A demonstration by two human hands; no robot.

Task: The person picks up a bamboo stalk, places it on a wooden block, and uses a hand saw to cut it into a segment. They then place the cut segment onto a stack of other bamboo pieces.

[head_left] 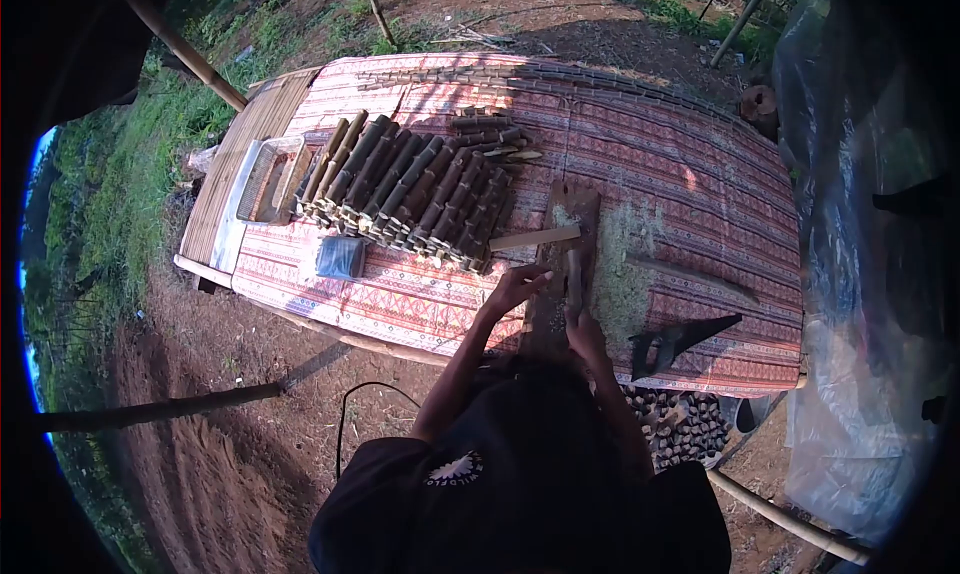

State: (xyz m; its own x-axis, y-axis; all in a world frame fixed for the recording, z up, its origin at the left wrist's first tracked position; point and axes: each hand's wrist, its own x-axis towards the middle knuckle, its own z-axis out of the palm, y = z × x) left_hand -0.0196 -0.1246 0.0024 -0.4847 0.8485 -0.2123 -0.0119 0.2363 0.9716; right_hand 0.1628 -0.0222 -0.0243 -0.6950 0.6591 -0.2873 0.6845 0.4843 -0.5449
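My right hand (585, 332) is closed around the near end of a short dark cane piece (574, 277), which lies lengthwise over a worn wooden board (560, 206). My left hand (517, 288) is at the board's left edge, its fingers loosely apart and reaching toward the cane piece; nothing shows in it. A pale flat wooden strip (535, 238) lies crosswise, its right end on the board. To the left rises a large stack of cut cane pieces (410, 186). A hand saw (682, 344) with a dark blade and handle rests to the right of my right hand.
The table wears a red patterned cloth (720, 239) sprinkled with sawdust (625, 284). Long canes (600, 76) run along its far edge. At left are a clear plastic basket (270, 182) and a dark packet (341, 257). Many cut pieces (682, 429) stand below right, near plastic sheeting (845, 374).
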